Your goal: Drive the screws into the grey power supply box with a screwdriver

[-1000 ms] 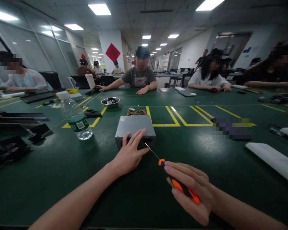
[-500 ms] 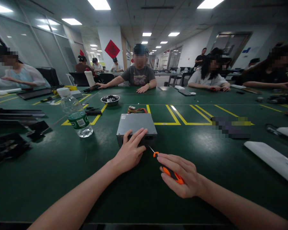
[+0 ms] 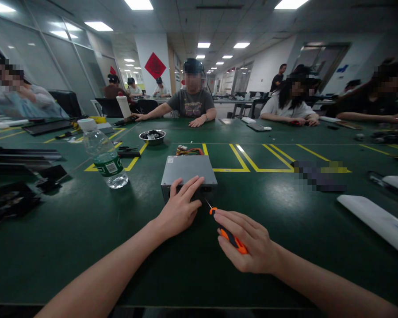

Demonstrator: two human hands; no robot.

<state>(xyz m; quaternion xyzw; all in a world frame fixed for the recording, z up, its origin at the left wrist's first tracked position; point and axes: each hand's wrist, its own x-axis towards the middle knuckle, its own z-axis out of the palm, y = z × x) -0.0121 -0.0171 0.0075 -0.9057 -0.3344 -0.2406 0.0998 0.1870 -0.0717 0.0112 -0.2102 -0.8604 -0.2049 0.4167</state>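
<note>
A grey metal computer power supply (image 3: pixel 189 168) sits on the green table, its bundle of coloured wires (image 3: pixel 189 151) at the far side. My left hand (image 3: pixel 179 205) rests against its near side, with spread fingers reaching over the top edge and the thumb near the front face. In my right hand (image 3: pixel 247 240) is a screwdriver (image 3: pixel 234 240) with an orange and black handle, the fingers closed around it. Its thin shaft points up and left to the lower front of the power supply. Whether the tip touches a screw I cannot make out.
A water bottle (image 3: pixel 109 161) stands left of the power supply. Behind it is a metal bowl (image 3: pixel 152 137) with small dark parts. Black parts (image 3: pixel 15 198) lie at the far left, a long white object (image 3: pixel 374 221) at the right. A person (image 3: pixel 192 104) sits opposite.
My right hand and the screwdriver have shifted slightly left, closer to the power supply. My left hand stays on the power supply. The person at the far left has raised a hand.
</note>
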